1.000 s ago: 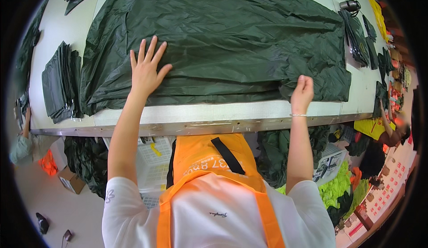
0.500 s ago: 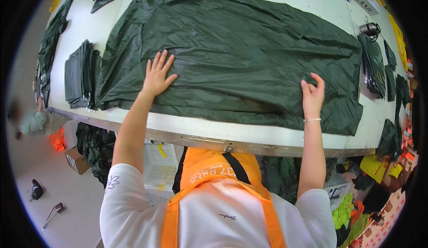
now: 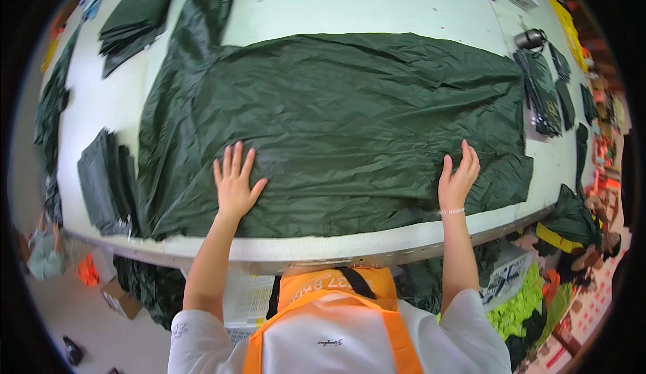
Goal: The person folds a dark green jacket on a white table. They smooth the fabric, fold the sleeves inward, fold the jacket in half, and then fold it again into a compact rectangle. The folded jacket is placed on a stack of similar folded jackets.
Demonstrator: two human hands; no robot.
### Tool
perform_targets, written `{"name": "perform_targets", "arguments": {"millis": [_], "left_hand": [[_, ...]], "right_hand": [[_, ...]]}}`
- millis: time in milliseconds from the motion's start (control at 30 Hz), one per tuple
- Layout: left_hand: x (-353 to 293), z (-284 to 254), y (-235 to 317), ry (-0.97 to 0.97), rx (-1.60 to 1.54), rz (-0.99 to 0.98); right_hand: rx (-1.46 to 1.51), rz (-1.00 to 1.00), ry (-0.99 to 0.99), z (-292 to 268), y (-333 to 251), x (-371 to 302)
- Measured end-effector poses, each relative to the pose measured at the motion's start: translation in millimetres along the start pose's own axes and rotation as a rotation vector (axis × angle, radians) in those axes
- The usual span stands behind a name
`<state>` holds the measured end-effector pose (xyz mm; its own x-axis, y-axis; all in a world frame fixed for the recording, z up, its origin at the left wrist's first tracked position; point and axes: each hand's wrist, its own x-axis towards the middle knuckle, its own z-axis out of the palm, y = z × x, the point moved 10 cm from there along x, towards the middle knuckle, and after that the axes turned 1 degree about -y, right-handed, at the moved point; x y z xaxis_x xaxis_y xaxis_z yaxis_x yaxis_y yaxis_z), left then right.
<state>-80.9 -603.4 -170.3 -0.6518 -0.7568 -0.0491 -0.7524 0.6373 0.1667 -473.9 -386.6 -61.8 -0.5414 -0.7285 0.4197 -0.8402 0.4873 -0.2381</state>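
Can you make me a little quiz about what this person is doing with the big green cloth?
1. True or false: both hands lie flat on the green cloth.
2. Which hand has a thin bracelet at its wrist: the left hand or the right hand?
3. What lies on the white table to the left of the cloth, near the table's front edge?

Key
1. True.
2. The right hand.
3. A stack of folded dark pieces.
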Motion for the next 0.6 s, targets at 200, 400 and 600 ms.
{"name": "perform_targets", "arguments": {"millis": [200, 400, 600], "left_hand": [[32.1, -60.0, -29.5, 0.247, -0.187, 0.045], [190.6, -75.5, -247.3, 0.277, 0.178, -0.47], [269.6, -31.0, -312.7, -0.071, -0.126, -0.591]], "right_hand": [[0.024, -0.456, -0.382, 29.9, -87.5, 34.0], [-0.44, -0.424, -0.383, 168.2, 20.2, 187.6], [-0.754, -0.26, -0.777, 245.6, 87.6, 261.1]]}}
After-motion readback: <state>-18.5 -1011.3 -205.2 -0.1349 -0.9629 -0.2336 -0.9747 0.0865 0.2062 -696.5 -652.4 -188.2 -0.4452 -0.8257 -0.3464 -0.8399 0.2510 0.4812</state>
